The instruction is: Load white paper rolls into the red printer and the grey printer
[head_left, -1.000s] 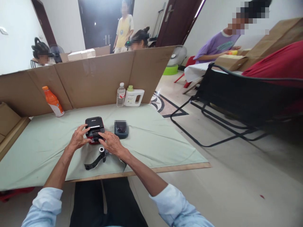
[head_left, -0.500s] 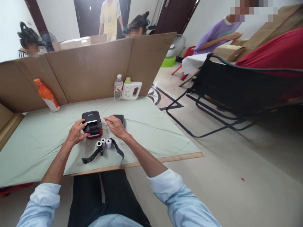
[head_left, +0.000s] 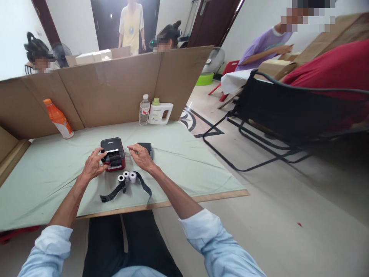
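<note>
A small black and red label printer (head_left: 113,153) sits on the pale green table cloth (head_left: 52,173). My left hand (head_left: 92,165) grips the printer's left front corner. My right hand (head_left: 141,156) hovers just right of the printer with fingers spread and nothing in it, partly covering a dark phone-like device (head_left: 147,147). Three small white paper rolls (head_left: 127,177) lie in front of the printer, with a black strap (head_left: 113,191) curling around them.
An orange bottle (head_left: 59,119) leans at the back left. A water bottle (head_left: 144,110) and a white jug (head_left: 160,112) stand against the cardboard screen (head_left: 115,88). A black folding chair (head_left: 282,115) stands to the right. Other people sit and stand beyond the screen.
My right hand has lifted off the printer and moved right, uncovering the paper rolls. My left hand stays on the printer. The view shifted slightly.
</note>
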{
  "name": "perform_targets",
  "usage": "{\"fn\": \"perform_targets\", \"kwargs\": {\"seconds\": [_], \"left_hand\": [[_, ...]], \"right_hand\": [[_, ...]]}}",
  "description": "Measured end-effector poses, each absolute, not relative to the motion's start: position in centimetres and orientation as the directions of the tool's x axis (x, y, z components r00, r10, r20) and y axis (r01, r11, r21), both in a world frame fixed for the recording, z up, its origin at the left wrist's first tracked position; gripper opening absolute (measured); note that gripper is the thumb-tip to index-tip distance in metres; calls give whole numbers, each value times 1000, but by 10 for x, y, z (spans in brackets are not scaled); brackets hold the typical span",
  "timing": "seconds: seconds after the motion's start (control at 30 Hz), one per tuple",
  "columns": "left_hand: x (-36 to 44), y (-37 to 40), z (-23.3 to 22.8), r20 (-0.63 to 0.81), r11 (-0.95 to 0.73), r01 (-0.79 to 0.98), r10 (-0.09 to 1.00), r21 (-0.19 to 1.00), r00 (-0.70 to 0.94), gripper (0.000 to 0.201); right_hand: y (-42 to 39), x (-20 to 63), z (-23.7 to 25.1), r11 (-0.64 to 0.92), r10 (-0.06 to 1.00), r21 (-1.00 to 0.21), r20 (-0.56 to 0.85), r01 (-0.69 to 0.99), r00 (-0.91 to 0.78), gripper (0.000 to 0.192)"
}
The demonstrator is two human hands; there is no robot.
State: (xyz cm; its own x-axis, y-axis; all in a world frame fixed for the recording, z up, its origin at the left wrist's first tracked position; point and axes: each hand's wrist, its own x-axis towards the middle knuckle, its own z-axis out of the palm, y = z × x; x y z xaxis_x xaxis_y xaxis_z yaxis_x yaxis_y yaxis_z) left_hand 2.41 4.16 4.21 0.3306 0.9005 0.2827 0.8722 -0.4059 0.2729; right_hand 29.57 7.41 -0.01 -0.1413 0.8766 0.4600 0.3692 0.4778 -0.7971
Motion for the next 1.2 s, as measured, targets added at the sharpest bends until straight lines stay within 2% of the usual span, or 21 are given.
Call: {"fn": "perform_targets", "kwargs": {"seconds": [0.1,0.2,0.27,0.33,0.47,0.7,0.9,1.07,1.2], "left_hand": [[20,42,34,311,-413,844,897,343,313,61],[16,42,24,319,-380,824,912,420,259,78],[16,42,18,284,-324,817,937,478,205,93],[18,42,13,233,-281,797,956,535,181,99],[27,39,11,197,-282,764,959,580,205,95],[-8,29,33,312,-315,765,937,562,156,92],[-86,2,53,280,-149,812,960,564,-18,97],[-131,-18,42,262,-44,786,953,616,-152,103],[-143,-22,31,218,5,762,957,648,-192,107]], "right_hand": [[72,296,-3,443,896,-813,419,378,-147,33],[70,295,-7,363,931,-861,317,357,-183,37],[68,291,-6,335,930,-896,264,293,-255,38],[66,288,-3,335,902,-919,248,209,-353,39],[60,282,10,319,867,-930,209,181,-452,36],[65,246,41,330,834,-927,198,179,-515,28],[78,160,56,323,740,-929,130,180,-660,17],[76,104,53,339,707,-914,92,222,-702,19],[72,96,51,364,683,-900,85,237,-726,19]]}}
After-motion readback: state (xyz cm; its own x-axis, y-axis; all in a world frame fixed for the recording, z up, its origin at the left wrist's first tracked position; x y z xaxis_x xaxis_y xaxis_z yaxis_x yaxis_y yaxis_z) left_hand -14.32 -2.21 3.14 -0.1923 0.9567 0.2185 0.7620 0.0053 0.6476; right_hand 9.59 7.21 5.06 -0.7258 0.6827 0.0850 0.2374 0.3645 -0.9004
